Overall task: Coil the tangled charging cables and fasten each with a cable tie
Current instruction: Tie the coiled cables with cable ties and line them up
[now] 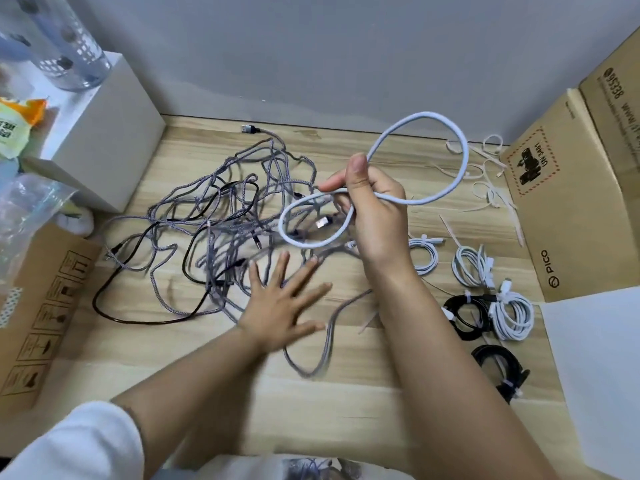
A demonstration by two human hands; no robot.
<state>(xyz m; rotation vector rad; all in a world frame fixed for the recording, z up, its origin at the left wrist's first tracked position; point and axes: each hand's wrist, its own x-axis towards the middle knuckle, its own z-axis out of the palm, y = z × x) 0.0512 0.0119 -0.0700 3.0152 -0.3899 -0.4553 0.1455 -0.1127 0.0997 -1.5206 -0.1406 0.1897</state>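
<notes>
While my right hand (372, 202) grips the white cable (420, 161) at the crossing of its two loops, I'd want those loops laid over each other to match before any tie goes on — a figure-eight will not bind neatly. My left hand (284, 303) is spread flat, fingers straight, holding nothing, low over the desk (346, 393) at the near edge of the tangle (221, 216); its picture is blurred. The white cable is smooth, pale and springy-looking, held up above the tangle's right side. The tangle itself is grey braided cord with a black lead threaded through. Loose cable ties (485, 174) lie well right of the tangle, finished coils (485, 292) nearer me on that side
</notes>
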